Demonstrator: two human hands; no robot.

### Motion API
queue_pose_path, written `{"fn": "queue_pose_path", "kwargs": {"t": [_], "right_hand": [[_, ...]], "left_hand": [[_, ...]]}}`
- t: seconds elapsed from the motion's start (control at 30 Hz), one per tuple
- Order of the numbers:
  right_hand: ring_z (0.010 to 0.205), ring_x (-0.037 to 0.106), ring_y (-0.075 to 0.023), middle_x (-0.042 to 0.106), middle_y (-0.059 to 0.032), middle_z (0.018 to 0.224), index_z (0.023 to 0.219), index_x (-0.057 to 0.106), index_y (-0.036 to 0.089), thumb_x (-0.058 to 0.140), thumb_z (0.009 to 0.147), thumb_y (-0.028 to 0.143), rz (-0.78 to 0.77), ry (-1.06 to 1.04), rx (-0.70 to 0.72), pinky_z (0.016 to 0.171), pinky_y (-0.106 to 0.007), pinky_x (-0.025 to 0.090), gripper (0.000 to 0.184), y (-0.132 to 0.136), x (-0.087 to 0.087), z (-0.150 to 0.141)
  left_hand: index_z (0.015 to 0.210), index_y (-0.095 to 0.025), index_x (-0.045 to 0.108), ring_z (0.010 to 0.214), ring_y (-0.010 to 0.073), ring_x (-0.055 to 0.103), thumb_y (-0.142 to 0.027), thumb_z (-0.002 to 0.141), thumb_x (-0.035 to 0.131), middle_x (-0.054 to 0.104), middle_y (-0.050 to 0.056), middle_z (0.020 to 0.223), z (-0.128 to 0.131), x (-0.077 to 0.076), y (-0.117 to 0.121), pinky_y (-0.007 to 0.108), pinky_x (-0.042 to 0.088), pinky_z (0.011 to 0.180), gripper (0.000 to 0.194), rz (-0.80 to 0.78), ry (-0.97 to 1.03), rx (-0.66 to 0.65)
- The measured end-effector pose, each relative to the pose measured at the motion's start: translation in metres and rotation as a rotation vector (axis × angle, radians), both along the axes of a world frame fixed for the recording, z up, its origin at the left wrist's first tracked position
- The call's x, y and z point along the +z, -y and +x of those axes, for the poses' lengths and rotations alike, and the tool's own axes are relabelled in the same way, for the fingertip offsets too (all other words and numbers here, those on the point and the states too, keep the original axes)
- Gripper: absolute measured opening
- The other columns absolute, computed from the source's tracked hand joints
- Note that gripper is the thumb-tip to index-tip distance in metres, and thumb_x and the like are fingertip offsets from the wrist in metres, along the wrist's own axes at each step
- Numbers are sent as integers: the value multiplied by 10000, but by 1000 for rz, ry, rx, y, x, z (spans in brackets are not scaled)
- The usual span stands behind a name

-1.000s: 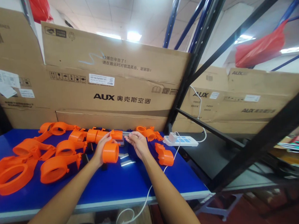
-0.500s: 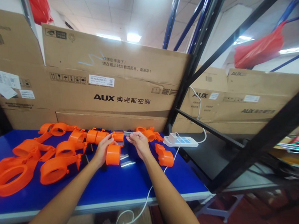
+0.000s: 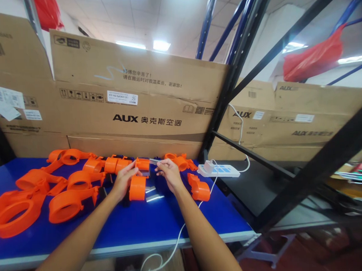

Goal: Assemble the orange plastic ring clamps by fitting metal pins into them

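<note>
My left hand (image 3: 122, 181) grips an orange plastic tape dispenser (image 3: 138, 184) by its round drum, holding it just above the blue table (image 3: 137, 225). My right hand (image 3: 170, 174) pinches a thin grey metal strip (image 3: 153, 161) at the dispenser's upper end, beside its orange head. Both hands meet near the back of the table, in front of the cardboard boxes.
Several more orange dispenser parts (image 3: 63, 184) lie spread over the table's left half, and one orange piece (image 3: 199, 188) lies right of my hands. Small metal strips (image 3: 153, 198) lie below the dispenser. A white power strip (image 3: 219, 170) with its cable sits at the right, by a black rack (image 3: 227, 93).
The dispenser has turned in my left hand, its drum swinging from face-on to side-on and shifting a little right. My right hand stays at the metal strip.
</note>
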State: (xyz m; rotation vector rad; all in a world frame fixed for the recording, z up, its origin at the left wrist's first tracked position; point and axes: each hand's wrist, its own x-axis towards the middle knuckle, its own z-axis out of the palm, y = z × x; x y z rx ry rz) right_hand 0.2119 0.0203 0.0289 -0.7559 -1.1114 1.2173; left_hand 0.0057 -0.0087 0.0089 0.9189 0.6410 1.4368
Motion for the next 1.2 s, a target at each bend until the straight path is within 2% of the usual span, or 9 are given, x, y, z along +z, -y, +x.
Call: {"fn": "queue_pose_path", "kwargs": {"t": [0.1, 0.27, 0.37, 0.53, 0.7, 0.97, 1.07, 1.2], "right_hand": [[594, 638, -140, 647, 33, 659, 835, 601, 217, 890, 626, 400, 11, 4, 4, 514, -233, 515, 401, -2, 1, 2], [509, 560, -112, 630, 44, 610, 815, 595, 223, 866, 663, 419, 42, 65, 50, 484, -222, 459, 368, -3, 2, 5], [515, 562, -119, 640, 33, 607, 816, 617, 220, 861, 665, 424, 79, 119, 36, 482, -228, 454, 352, -3, 1, 2], [575, 583, -130, 674, 4, 706, 849, 682, 221, 844, 657, 421, 93, 136, -95, 459, -222, 437, 322, -1, 0, -5], [596, 555, -118, 695, -16, 789, 885, 750, 216, 799, 696, 433, 95, 129, -205, 462, -221, 428, 292, 2, 4, -5], [519, 505, -109, 622, 3, 629, 894, 785, 202, 770, 748, 478, 109, 197, -123, 475, -232, 413, 312, 2, 3, -1], [546, 516, -115, 647, -9, 695, 886, 788, 212, 781, 747, 474, 152, 207, -99, 477, -235, 420, 297, 2, 2, -2], [551, 516, -101, 699, -35, 904, 845, 783, 212, 771, 770, 470, 248, 247, -87, 481, -244, 425, 268, 2, 0, -3]], "left_hand": [[1252, -116, 654, 570, 151, 624, -356, 698, 842, 725, 59, 774, 0, 0, 1, 260, 474, 557, 632, -5, -15, -13], [1133, -100, 721, 563, 157, 623, -383, 710, 835, 726, 75, 756, -1, 1, 3, 262, 469, 543, 521, 28, -76, 11], [1291, -117, 665, 586, 177, 644, -377, 699, 843, 738, 75, 762, 1, -1, 3, 267, 473, 557, 670, 46, -107, 19], [1446, -160, 540, 607, 168, 652, -338, 691, 862, 744, 60, 782, 5, -1, 5, 257, 475, 592, 840, 95, -156, 59], [1456, -161, 517, 659, 179, 662, -372, 710, 846, 722, 44, 741, 7, 0, 5, 244, 471, 591, 843, 102, -187, 108], [1460, -158, 536, 581, 150, 622, -387, 724, 831, 751, 70, 824, 1, -8, -2, 257, 477, 569, 826, 81, -176, 141], [1471, -153, 525, 609, 158, 637, -383, 730, 833, 748, 64, 815, 2, -9, -2, 261, 487, 591, 835, 83, -163, 108], [1501, -160, 486, 614, 143, 620, -402, 757, 812, 739, 50, 828, 3, -8, 0, 261, 485, 605, 847, 101, -211, 84]]}}
